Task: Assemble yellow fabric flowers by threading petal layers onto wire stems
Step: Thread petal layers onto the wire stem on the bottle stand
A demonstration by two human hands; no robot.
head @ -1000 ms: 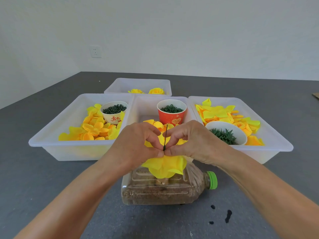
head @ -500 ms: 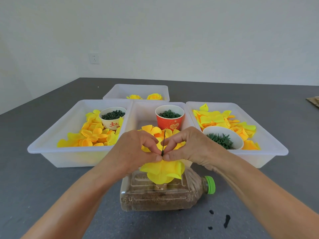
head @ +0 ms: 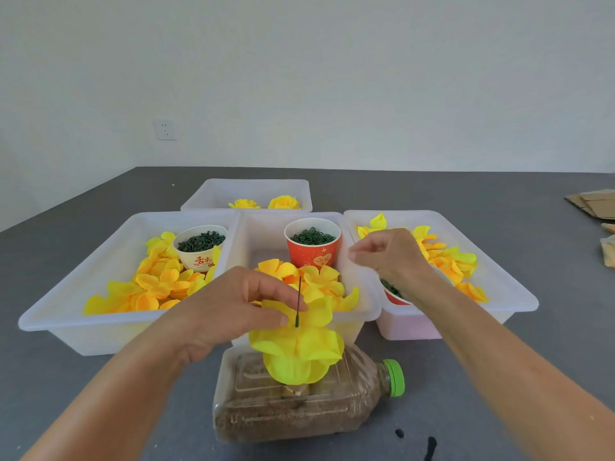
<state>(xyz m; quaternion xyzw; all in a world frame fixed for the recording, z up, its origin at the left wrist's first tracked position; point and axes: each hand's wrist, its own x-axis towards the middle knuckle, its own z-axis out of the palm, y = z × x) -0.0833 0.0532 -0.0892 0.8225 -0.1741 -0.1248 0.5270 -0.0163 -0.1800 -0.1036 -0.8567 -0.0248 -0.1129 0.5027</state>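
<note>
Right hand (head: 389, 257) has come away from the stem since half a second ago, when both hands pinched together at the wire; it now hangs over the near edge of the right tray (head: 519, 294), fingers loosely curled with thumb and forefinger tips close, nothing visibly held. Left hand (head: 233, 311) alone remains at the flower; thumb and fingers curled, pinching the upper petals against the wire stem (head: 298, 302), which stands upright and pokes above the petals. Yellow petal layers (head: 299, 354) sit bunched on the stem, just above the plastic bottle (head: 299, 400); bottle lies on its side on the grey table (head: 499, 201), filled with brownish grain, green cap pointing right. Behind: middle tray (head: 256, 234) with red cup (head: 312, 251) of green rings and loose petals; left tray (head: 80, 287) with white cup (head: 199, 247) and yellow petals; far tray (head: 246, 191) holding two finished flowers.
</note>
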